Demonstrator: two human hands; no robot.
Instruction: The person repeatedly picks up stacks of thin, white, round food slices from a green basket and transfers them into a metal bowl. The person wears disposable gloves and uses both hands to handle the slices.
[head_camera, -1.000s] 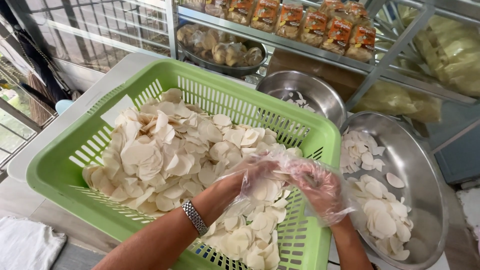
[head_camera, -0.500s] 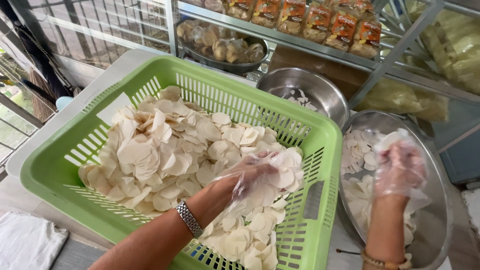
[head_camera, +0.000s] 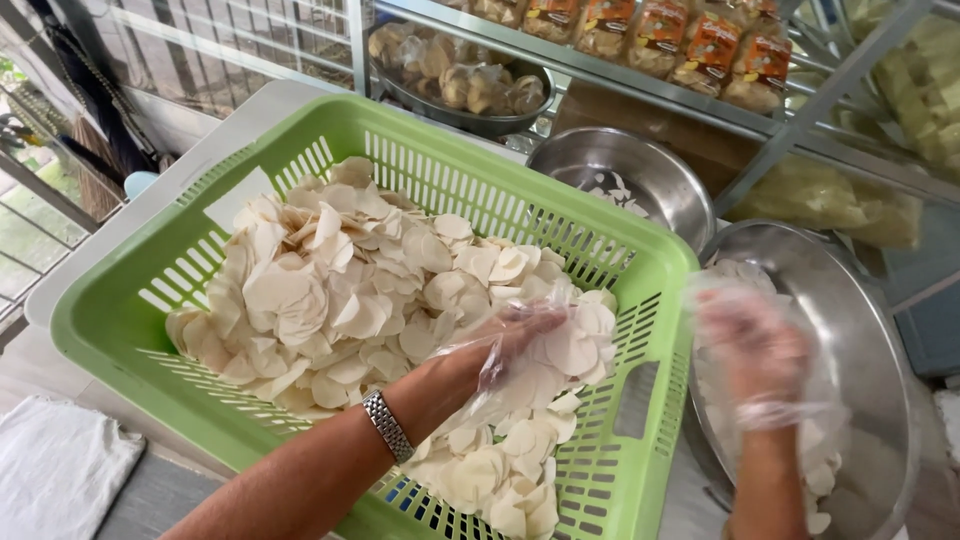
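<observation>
Chips (head_camera: 340, 290), pale thin rounds too many to count, lie heaped in one green basket (head_camera: 130, 330) on the bench, piled highest toward its far-left corner; the slotted walls likely let air or crumbs pass. The left hand (head_camera: 510, 350), in a clear loose glove, rests on the heap at the basket's near-right part, fingers spread flat over the chips rather than closed on any, seemingly sorting through them. A metal watch band (head_camera: 388, 425) sits on that wrist. The right hand (head_camera: 750, 350), also gloved, hovers just right of the basket over a large steel bowl (head_camera: 880, 340) that holds more chips; it is blurred, so whether its grip is closed on anything cannot be told. A second, smaller steel bowl (head_camera: 620, 170) stands behind the basket's right corner with only a few bits inside. A dark pan (head_camera: 460, 110) of browner pieces sits behind the basket on a shelf level. Five packets (head_camera: 640, 25) show along the shelf above. One white cloth (head_camera: 55, 470) lies left of the basket's near corner.
</observation>
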